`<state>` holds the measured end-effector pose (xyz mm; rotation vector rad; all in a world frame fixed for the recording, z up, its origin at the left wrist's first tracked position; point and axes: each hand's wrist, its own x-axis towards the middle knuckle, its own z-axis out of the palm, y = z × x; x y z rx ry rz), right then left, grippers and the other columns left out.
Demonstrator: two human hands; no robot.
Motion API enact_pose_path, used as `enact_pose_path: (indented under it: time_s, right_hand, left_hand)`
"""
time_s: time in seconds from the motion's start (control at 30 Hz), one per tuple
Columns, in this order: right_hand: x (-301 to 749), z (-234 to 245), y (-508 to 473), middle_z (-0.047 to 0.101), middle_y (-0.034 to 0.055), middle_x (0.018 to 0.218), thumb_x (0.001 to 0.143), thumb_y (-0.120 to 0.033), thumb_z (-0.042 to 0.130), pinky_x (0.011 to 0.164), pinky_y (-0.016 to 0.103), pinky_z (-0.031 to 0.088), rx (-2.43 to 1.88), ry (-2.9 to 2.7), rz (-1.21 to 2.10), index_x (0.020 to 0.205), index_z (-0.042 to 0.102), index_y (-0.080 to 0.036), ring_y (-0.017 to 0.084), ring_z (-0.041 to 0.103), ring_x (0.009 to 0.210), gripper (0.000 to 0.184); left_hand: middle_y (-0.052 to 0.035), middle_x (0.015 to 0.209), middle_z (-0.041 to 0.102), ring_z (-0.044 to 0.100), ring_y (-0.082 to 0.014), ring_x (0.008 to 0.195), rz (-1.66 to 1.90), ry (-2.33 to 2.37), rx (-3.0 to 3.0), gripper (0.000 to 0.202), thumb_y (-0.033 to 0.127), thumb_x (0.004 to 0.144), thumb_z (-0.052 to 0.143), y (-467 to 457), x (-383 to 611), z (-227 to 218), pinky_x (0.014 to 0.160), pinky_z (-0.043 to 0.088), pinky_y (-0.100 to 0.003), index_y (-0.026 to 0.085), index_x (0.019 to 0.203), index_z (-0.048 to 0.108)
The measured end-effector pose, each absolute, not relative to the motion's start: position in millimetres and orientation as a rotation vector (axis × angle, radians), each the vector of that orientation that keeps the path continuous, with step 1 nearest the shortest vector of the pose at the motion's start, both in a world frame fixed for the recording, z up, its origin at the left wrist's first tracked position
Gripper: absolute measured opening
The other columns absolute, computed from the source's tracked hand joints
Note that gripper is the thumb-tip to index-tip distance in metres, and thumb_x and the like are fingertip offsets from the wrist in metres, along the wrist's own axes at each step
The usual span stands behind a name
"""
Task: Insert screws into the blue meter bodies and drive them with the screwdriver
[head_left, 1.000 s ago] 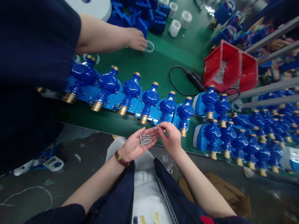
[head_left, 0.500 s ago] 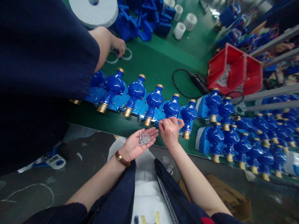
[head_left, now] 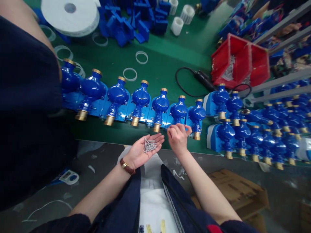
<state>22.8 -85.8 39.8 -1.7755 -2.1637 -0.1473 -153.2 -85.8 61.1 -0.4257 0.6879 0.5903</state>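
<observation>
Hands at the near edge of a green bench (head_left: 170,61), seen from above. Palm up, the left hand (head_left: 143,150) has its fingers spread and slightly cupped, and a loose heap of small silver screws (head_left: 150,145) rests on the palm. A brown-strapped watch (head_left: 126,166) is on that wrist. Just beside it, the right hand (head_left: 178,137) has its fingertips pressed together at the base of a blue meter (head_left: 178,111). Whether a screw sits between them is too small to tell. That meter lies in a row (head_left: 116,97) of blue bodies with brass ends, side by side along the bench edge, with more packed close at the right. Behind them are a black driver (head_left: 205,81) with a cord, red bins (head_left: 239,61) and clear rings (head_left: 141,57). Another person's dark sleeve (head_left: 26,113) fills the left side.

The screws look light, stiff, thin and smooth, so they would likely roll or slip off a tilted palm. Each seems best taken singly, by head or shank, between thumb and forefinger, with the palm kept level.
</observation>
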Motion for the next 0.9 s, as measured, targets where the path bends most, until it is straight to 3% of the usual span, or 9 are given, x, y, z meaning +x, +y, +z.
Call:
enact_pose_path:
  time_s: [0.13,0.4,0.57,0.67,0.73,0.9]
  right_hand:
    - [22,39,-93,0.07,0.0003,0.092,0.086,-0.018,0.053,0.088,0.038,0.021,-1.745,-2.216,-0.162,0.076,0.058,-0.019,0.017,0.051,0.093,0.012]
    - [3,28,-85,0.068,0.0017,0.082,0.086,-0.017,0.051,0.091,0.04,0.019,-2.053,-2.125,-0.158,0.073,0.059,-0.017,0.017,0.05,0.09,0.016]
    - [-21,59,-98,0.065,0.0035,0.106,0.085,-0.022,0.054,0.091,0.042,0.027,-2.103,-1.911,-0.097,0.087,0.065,-0.021,0.023,0.046,0.101,0.012]
    - [-50,82,-112,0.066,0.0048,0.094,0.087,-0.025,0.051,0.082,0.034,0.038,-1.943,-1.816,0.143,0.102,0.064,-0.021,0.018,0.05,0.091,0.02]
    - [-69,89,-119,0.065,0.0044,0.086,0.088,-0.026,0.05,0.077,0.031,0.041,-1.903,-1.78,0.307,0.1,0.063,-0.019,0.017,0.052,0.084,0.019]
    - [-94,86,-126,0.063,0.0029,0.079,0.088,-0.024,0.049,0.076,0.031,0.041,-1.999,-1.598,0.475,0.082,0.061,-0.019,0.016,0.052,0.08,0.014]
  left_hand:
    - [-0.018,0.112,0.064,0.061,-0.0221,0.106,0.509,0.691,-0.383,0.041,0.021,0.092,0.036,-80,-161,64,0.09,0.047,-0.031,0.001,0.126,0.049]
    - [-0.0181,0.109,0.065,0.062,-0.0211,0.101,0.363,0.721,-0.287,0.04,0.022,0.092,0.035,-63,-177,70,0.089,0.047,-0.031,0.001,0.119,0.054]
    - [-0.0155,0.102,0.067,0.064,-0.0196,0.096,0.267,0.705,-0.225,0.038,0.024,0.094,0.033,-56,-182,71,0.087,0.047,-0.03,0.003,0.109,0.061]
    - [-0.0087,0.081,0.069,0.065,-0.0132,0.073,0.245,0.735,-0.199,0.038,0.023,0.095,0.031,-57,-182,70,0.074,0.05,-0.026,0.008,0.089,0.066]
    - [-0.0046,0.07,0.067,0.061,-0.0092,0.061,0.262,0.802,-0.194,0.04,0.02,0.096,0.032,-59,-181,70,0.065,0.049,-0.022,0.01,0.075,0.064]
    - [-0.0042,0.069,0.066,0.061,-0.009,0.063,0.256,0.798,-0.182,0.041,0.018,0.095,0.033,-61,-184,69,0.065,0.049,-0.02,0.011,0.068,0.063]
